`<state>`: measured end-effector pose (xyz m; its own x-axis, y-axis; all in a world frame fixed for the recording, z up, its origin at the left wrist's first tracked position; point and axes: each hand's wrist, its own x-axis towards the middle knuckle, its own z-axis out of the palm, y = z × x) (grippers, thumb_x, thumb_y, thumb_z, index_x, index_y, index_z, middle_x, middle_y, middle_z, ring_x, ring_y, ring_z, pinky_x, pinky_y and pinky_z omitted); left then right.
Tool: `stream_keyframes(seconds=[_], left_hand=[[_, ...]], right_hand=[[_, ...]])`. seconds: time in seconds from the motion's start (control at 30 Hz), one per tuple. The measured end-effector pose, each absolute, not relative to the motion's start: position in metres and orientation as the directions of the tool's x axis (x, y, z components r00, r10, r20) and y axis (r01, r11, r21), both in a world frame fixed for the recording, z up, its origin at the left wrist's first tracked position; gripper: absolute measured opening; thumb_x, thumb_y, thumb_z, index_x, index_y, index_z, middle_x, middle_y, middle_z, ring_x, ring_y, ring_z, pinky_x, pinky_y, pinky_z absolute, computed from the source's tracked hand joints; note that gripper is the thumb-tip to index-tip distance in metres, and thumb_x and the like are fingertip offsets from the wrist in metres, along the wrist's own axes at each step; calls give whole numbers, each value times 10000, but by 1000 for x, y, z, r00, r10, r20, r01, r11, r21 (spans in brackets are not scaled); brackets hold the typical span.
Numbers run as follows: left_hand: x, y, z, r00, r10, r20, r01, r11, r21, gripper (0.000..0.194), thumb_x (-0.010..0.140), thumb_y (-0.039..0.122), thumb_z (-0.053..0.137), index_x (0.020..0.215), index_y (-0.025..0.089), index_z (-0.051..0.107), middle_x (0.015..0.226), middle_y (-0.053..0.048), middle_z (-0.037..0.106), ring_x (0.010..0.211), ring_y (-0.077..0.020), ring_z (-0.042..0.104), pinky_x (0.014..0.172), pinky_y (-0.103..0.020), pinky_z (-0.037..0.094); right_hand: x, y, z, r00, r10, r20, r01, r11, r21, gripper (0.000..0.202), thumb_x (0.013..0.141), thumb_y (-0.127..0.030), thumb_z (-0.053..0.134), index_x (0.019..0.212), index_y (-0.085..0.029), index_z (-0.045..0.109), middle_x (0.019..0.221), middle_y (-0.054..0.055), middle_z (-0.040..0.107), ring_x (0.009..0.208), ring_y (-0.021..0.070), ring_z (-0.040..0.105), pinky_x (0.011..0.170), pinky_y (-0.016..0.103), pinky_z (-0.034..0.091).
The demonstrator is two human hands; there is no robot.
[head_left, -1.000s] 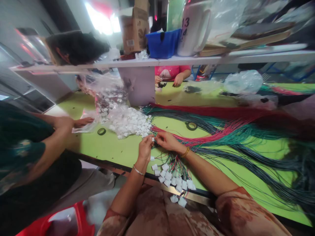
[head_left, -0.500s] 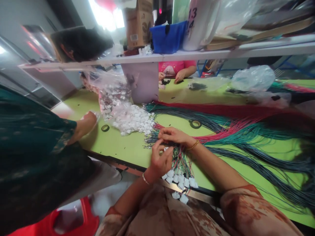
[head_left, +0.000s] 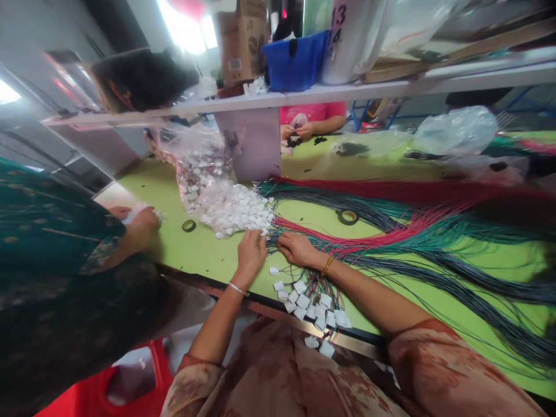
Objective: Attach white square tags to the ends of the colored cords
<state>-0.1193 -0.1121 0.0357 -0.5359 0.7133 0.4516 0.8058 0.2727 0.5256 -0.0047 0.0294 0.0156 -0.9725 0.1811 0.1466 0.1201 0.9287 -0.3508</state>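
My left hand (head_left: 252, 252) is at the near right edge of the pile of white connectors (head_left: 238, 208), its fingers closed together; what they hold is too small to make out. Just right of it, my right hand (head_left: 297, 249) lies curled over the ends of the dark wires, its fingertips pinched near the wire tips. Red wires (head_left: 313, 230) and green wires (head_left: 438, 233) run off to the right. Below my right hand, several white connectors (head_left: 303, 301) on thin wires hang toward the table's front edge.
Two tape rolls, one left (head_left: 188, 226) and one right (head_left: 348, 217), lie on the green table (head_left: 208, 255). A person in green stands at the left; another in pink sits across. A shelf (head_left: 295, 98) carries a blue bin (head_left: 297, 63). A red stool (head_left: 160, 370) is below left.
My left hand has moved up and left to the connector pile, away from my right hand. A white connector now lies below my hands. The left person's hand has shifted left.
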Motion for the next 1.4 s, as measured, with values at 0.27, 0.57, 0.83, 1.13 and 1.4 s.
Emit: stream_keyframes(seconds=[0.27, 0.57, 0.83, 1.13, 1.4], left_hand=[[-163, -95, 21, -620, 750, 232, 734, 448, 511, 106, 771, 180, 594, 876, 190, 606, 835, -63, 633, 787, -216, 584, 724, -324, 429], [-182, -111, 24, -837, 545, 41, -7, -87, 996, 357, 669, 329, 745, 951, 164, 601, 804, -14, 626, 720, -136, 639, 661, -258, 487], [-177, -120, 37, -798, 577, -173, -341, -196, 919, 318, 603, 262, 828, 866, 122, 718, 716, -16, 637, 592, -55, 547, 551, -169, 416], [-170, -124, 36, -768, 603, -216, -436, -245, 866, 327, 589, 204, 825, 846, 156, 628, 686, 36, 588, 561, -46, 555, 533, -152, 415], [-161, -123, 35, -754, 616, -229, -466, -255, 847, 277, 612, 198, 811, 803, 144, 618, 734, 21, 594, 587, -39, 548, 557, -147, 434]], right_hand=[[-3, 25, 20, -982, 139, 127, 104, 963, -247, 255, 966, -264, 364, 967, -162, 598, 968, 107, 594, 837, 192, 509, 668, 282, 307], [-4, 29, 26, -955, 292, 55, 265, 922, -283, 239, 956, -294, 406, 983, -162, 603, 1023, 119, 608, 887, 203, 544, 724, 282, 363], [-3, 37, 28, -977, 206, 61, 187, 953, -239, 210, 942, -283, 431, 1001, -146, 580, 998, 133, 623, 860, 208, 552, 715, 289, 348], [-3, 46, 26, -984, 165, 71, 141, 955, -260, 204, 946, -237, 376, 926, -156, 562, 884, 103, 627, 758, 182, 524, 678, 280, 327], [-4, 49, 35, -957, 253, 141, 139, 830, -540, 144, 896, -247, 424, 826, -165, 520, 763, 37, 581, 649, 134, 467, 630, 245, 337]])
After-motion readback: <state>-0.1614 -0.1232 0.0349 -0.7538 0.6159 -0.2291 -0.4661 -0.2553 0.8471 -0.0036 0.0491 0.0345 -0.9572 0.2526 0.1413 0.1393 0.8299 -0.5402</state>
